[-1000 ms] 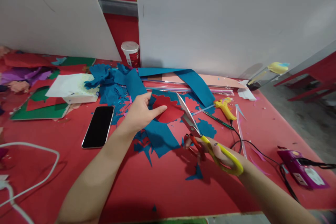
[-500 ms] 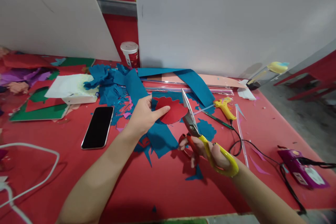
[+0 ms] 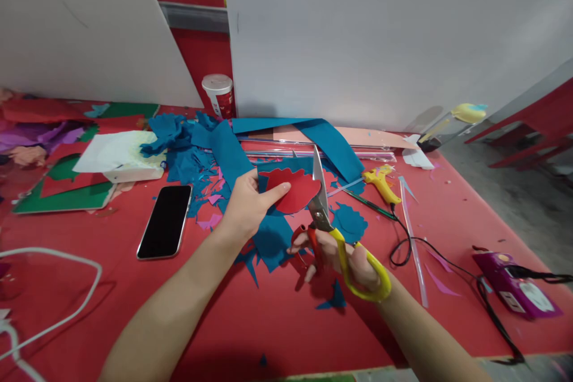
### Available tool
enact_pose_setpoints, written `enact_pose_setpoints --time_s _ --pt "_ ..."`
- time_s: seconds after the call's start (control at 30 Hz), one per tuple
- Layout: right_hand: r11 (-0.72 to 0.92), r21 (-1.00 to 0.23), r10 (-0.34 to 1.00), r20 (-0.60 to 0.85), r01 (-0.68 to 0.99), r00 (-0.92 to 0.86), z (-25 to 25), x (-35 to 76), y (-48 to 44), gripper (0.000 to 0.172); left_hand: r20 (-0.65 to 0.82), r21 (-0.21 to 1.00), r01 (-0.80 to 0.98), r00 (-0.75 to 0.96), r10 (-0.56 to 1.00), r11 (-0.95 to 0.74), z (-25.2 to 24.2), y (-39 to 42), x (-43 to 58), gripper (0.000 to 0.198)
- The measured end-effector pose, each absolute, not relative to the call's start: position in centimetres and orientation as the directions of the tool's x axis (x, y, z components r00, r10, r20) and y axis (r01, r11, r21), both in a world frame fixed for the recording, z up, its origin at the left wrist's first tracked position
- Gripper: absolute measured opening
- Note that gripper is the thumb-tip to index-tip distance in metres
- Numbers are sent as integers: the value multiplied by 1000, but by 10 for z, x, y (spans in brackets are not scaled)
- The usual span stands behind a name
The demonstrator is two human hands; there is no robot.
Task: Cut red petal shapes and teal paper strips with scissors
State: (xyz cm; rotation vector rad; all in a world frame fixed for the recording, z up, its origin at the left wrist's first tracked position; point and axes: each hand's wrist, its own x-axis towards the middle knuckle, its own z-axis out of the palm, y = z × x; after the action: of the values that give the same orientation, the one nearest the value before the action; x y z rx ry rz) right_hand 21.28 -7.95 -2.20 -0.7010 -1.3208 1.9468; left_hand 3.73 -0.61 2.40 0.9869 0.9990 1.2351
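Left hand: our left hand [image 3: 246,206] pinches the red scallop-edged paper piece [image 3: 293,188] at its left side, grip closed on it. It holds the piece up off the table, which we judge leaves the right edge free for the blades.
Right hand: our right hand [image 3: 344,253] has its fingers through the loops of the yellow-and-red-handled steel scissors [image 3: 321,209], grip closed on them. The blades point up the frame and look nearly together, touching the red piece's right edge.
Where it is: the red piece sits in the centre of the frame, above the teal paper offcuts [image 3: 273,239].
Around: a black smartphone [image 3: 165,222] lies left of centre and a yellow glue gun [image 3: 380,184] right of centre. Its black cord [image 3: 403,245] loops near our right wrist.
In the way: the offcuts litter the red table [image 3: 268,322] under both hands.
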Motion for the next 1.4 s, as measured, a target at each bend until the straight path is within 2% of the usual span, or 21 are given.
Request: enact_pose_setpoints --time_s 0.13,0.37,0.53,0.73,1.13,1.4 --pt "-250 -937 775 -42 -245 -631 -28 211 -80 71 -82 963 -255 51 995 92 24 -7 38 23" --pt "-185 -936 849 2 -300 -529 -44 201 -81 75 -73 958 -274 43 996 82 18 -10 45 19" --pt "-182 -933 856 5 -310 -517 -42 198 -81 80 -88 946 -311 37 995 95 14 -13 51 23" --pt "-193 -926 882 -19 -323 -471 -49 196 -85 79 -71 935 -347 30 997 77 9 -16 56 20" --pt "-164 -903 943 -24 -398 -333 -57 190 -91 62 -71 938 -342 -18 997 60 6 -20 63 19" --pt "-134 -925 942 -7 -356 -334 -50 187 -89 68 -43 920 -391 -39 998 24 1 -21 66 16"
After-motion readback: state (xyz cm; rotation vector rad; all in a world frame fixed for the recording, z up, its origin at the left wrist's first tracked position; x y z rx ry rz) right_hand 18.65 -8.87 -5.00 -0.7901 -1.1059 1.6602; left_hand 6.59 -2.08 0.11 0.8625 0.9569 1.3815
